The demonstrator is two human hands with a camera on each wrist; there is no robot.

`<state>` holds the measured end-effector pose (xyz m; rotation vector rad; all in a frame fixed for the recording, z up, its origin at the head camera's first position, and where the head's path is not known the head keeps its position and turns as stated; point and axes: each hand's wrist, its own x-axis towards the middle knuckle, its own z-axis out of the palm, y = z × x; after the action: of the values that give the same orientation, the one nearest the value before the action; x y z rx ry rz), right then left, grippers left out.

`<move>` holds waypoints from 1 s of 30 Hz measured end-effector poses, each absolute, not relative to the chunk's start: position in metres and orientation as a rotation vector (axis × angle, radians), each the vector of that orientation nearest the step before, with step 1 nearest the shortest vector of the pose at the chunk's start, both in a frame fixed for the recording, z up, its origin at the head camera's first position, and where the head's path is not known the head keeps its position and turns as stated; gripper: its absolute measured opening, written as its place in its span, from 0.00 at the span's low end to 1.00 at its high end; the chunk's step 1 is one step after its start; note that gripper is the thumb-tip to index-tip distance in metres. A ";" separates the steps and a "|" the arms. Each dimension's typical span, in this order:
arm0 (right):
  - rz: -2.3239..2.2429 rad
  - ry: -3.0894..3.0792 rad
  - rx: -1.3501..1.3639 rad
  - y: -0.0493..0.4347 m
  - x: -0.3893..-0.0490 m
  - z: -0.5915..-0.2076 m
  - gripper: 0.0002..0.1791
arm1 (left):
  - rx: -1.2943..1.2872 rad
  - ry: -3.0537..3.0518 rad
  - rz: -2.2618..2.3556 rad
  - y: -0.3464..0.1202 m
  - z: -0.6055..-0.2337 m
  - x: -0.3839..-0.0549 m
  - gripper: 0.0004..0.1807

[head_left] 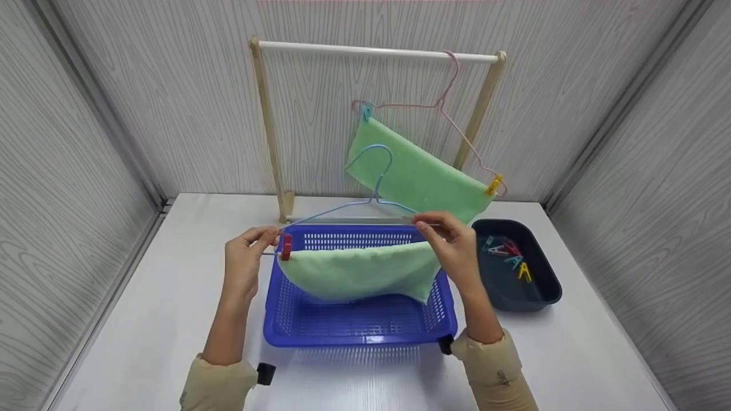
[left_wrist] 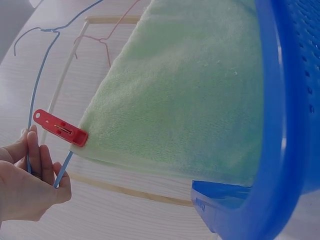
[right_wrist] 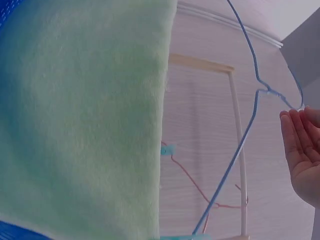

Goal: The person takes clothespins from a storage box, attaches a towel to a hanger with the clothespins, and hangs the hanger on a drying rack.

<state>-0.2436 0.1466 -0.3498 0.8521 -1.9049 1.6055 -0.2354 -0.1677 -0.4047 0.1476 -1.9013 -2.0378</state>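
Note:
A blue wire hanger (head_left: 336, 210) is held over the blue basket (head_left: 360, 341), its hook up. My left hand (head_left: 245, 251) pinches its left end between thumb and fingers. A red clothespin (head_left: 286, 248) fastens a light green towel (head_left: 360, 273) to the hanger there, and the towel hangs down into the basket. My right hand (head_left: 451, 245) is over the hanger's right shoulder in the head view, covering the towel's right corner. In the right wrist view its fingers (right_wrist: 297, 132) are nearly straight and overlap the hook, off the shoulder wire.
Behind stands a rack with a white rail (head_left: 371, 50). A pink hanger (head_left: 408, 105) hangs tilted from it, holding another green towel (head_left: 420, 168) with a teal clothespin (head_left: 366, 112) and a yellow clothespin (head_left: 494, 184). Right of the basket sits a dark tray (head_left: 545, 291) with several clothespins (head_left: 515, 261).

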 end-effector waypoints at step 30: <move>1.688 -1.995 0.268 0.243 -0.273 -0.400 0.10 | 0.156 -1.916 -2.057 -0.168 -0.404 -0.232 0.14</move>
<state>-0.2733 0.2429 -0.3999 0.2679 -1.9945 1.6878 -0.2318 -0.1679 -0.4038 0.1562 -1.9160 -2.0569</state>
